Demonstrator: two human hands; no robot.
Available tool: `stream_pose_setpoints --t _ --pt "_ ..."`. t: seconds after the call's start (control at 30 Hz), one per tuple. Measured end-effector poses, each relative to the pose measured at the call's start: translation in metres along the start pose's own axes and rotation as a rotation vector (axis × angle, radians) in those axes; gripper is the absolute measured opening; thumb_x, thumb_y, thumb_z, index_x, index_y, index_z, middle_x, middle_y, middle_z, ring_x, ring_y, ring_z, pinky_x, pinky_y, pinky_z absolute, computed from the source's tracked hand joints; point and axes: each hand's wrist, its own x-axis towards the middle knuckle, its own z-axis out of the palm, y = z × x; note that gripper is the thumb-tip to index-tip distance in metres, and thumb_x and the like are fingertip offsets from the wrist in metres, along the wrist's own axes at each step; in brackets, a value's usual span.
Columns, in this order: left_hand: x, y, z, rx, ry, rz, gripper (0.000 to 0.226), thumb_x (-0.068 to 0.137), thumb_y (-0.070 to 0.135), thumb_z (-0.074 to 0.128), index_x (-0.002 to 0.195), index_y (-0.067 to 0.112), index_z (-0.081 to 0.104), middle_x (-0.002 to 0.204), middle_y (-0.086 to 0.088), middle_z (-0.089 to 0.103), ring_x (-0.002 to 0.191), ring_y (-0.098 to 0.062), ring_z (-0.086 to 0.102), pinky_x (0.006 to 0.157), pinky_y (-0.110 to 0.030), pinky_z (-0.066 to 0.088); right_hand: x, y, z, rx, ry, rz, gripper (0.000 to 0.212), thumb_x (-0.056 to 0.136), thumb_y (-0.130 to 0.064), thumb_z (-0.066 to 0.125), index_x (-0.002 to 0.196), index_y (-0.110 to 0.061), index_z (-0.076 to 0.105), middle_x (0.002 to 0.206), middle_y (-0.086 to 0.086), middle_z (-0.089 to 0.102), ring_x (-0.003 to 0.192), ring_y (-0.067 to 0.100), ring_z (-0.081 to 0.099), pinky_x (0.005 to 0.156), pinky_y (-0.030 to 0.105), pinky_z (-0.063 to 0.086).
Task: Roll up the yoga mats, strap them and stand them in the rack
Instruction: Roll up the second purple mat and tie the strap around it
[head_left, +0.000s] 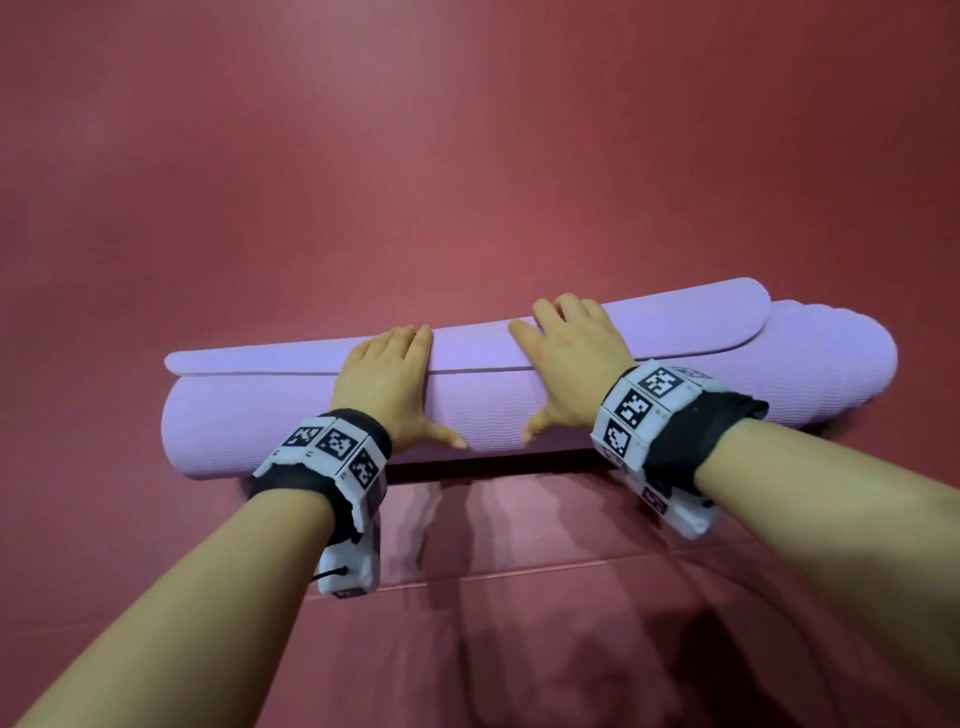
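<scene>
A lilac yoga mat (483, 405) lies rolled up across the red floor, its loose end flap lying on top of the roll. The right end of the roll is uneven, with inner layers sticking out. My left hand (389, 384) rests palm down on the roll left of centre, fingers reaching over the top, thumb pointing right. My right hand (571, 358) lies flat on the roll right of centre, fingers spread over the flap. Both wrists wear black bands with white coded tags. No strap or rack is in view.
The red glossy floor (467, 156) fills the view around the mat. A tile seam (519, 571) runs across the floor near me, below my forearms.
</scene>
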Motion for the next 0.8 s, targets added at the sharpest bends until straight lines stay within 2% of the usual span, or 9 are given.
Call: stream_pose_setpoints --t 0.13,0.27,0.33,0.43,0.5,0.57,0.63,0.7,0.8 --pt "-0.013 0.009 0.001 0.034 0.041 -0.002 0.125 0.047 0.07 0.075 0.143 0.005 0.028 0.146 -0.01 0.037 0.135 -0.026 0.033 0.108 -0.036 0.027 -0.006 -0.008 0.008 0.019 -0.104 0.047 0.119 0.057 -0.071 0.072 0.147 -0.018 0.015 0.153 0.015 0.019 0.139 0.039 0.018 0.113 0.048 0.017" --pt "-0.014 0.021 -0.006 0.146 -0.02 -0.017 0.124 0.05 0.07 0.075 0.14 0.003 0.024 0.138 -0.013 0.04 0.128 -0.029 0.038 0.101 -0.039 0.035 -0.016 -0.007 0.011 0.039 -0.073 0.039 0.119 0.06 -0.071 0.069 0.149 -0.02 0.01 0.151 0.016 0.025 0.138 0.038 0.024 0.112 0.046 0.019" --pt "-0.006 0.034 -0.013 0.18 -0.058 0.012 0.127 0.051 0.073 0.073 0.142 0.002 0.019 0.142 -0.015 0.035 0.132 -0.03 0.034 0.104 -0.041 0.031 -0.019 -0.001 0.011 0.12 -0.06 0.02 0.111 0.066 -0.068 0.067 0.15 -0.02 0.012 0.153 0.016 0.022 0.14 0.034 0.021 0.115 0.043 0.014" --pt "0.009 0.074 -0.018 0.119 -0.13 0.162 0.137 0.052 0.075 0.07 0.147 0.0 0.007 0.155 -0.017 0.012 0.144 -0.03 0.011 0.116 -0.042 0.015 -0.029 0.014 0.007 0.46 -0.022 0.033 0.076 0.085 -0.046 0.06 0.148 -0.02 0.028 0.154 0.01 0.027 0.143 0.022 0.022 0.117 0.034 0.006" --pt "0.016 0.103 -0.021 0.085 -0.149 0.2 0.142 0.05 0.077 0.069 0.148 0.002 0.0 0.157 -0.016 0.003 0.145 -0.031 0.005 0.117 -0.046 0.013 -0.038 0.027 0.009 0.661 0.079 0.197 0.055 0.093 -0.037 0.052 0.142 -0.015 0.04 0.15 0.007 0.036 0.142 0.018 0.025 0.116 0.03 0.004" --pt "0.023 0.131 -0.023 0.061 -0.145 0.211 0.144 0.048 0.078 0.069 0.149 0.006 -0.004 0.157 -0.016 0.001 0.145 -0.032 0.003 0.115 -0.05 0.014 -0.053 0.05 0.02 0.684 0.204 0.447 0.054 0.094 -0.04 0.049 0.139 -0.011 0.042 0.15 0.007 0.036 0.143 0.018 0.022 0.115 0.029 0.004" --pt "0.023 0.142 -0.025 0.069 -0.153 0.211 0.146 0.046 0.078 0.071 0.149 0.011 -0.009 0.157 -0.018 -0.001 0.144 -0.035 0.003 0.114 -0.052 0.014 -0.066 0.067 0.03 0.569 0.178 0.658 0.078 0.085 -0.06 0.053 0.144 -0.014 0.033 0.155 0.008 0.024 0.146 0.019 0.011 0.116 0.032 0.0" --pt "0.024 0.148 -0.025 0.082 -0.153 0.199 0.147 0.045 0.077 0.072 0.149 0.015 -0.011 0.156 -0.02 0.0 0.144 -0.038 0.004 0.114 -0.053 0.015 -0.086 0.087 0.034 0.552 0.115 0.859 0.106 0.068 -0.079 0.054 0.149 -0.018 0.023 0.159 0.009 0.01 0.147 0.021 0.001 0.117 0.038 -0.003" --pt "0.026 0.149 -0.023 0.09 -0.122 0.198 0.143 0.045 0.075 0.074 0.149 0.02 -0.008 0.151 -0.021 0.02 0.137 -0.038 0.025 0.109 -0.049 0.026 -0.108 0.116 0.036 0.706 0.1 1.128 0.123 0.055 -0.086 0.057 0.151 -0.023 0.012 0.159 0.013 -0.001 0.147 0.027 -0.003 0.118 0.046 0.0"
